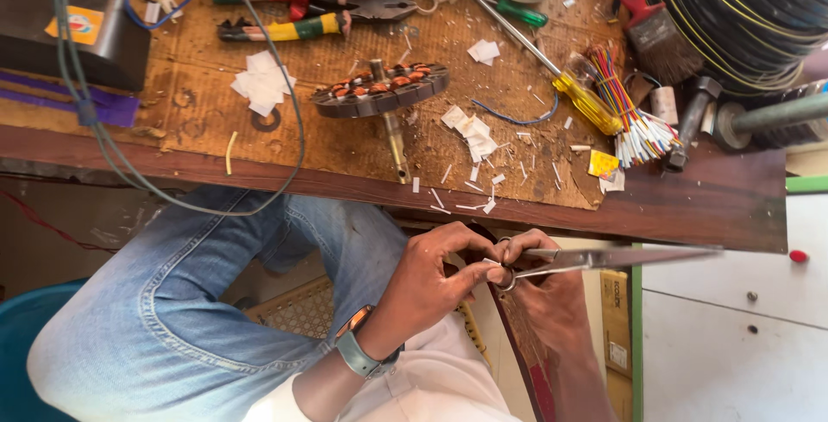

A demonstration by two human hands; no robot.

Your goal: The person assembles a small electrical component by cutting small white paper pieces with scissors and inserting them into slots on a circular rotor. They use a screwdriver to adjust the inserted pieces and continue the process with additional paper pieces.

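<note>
While both hands work below the worktop [690, 202] edge over the lap, the right hand [543, 288] has its fingers closed through the handle loops of a pair of scissors [604, 260], blades pointing to the picture's right. Left hand [431, 280], wearing a wristwatch [358, 349], pinches a small white paper piece [492, 262] at the scissors' pivot, fingertips pressed together. On the worktop above: wound motor stator [379, 90] on its shaft, white paper scraps [470, 129], yellow-handled screwdriver [569, 86].
</note>
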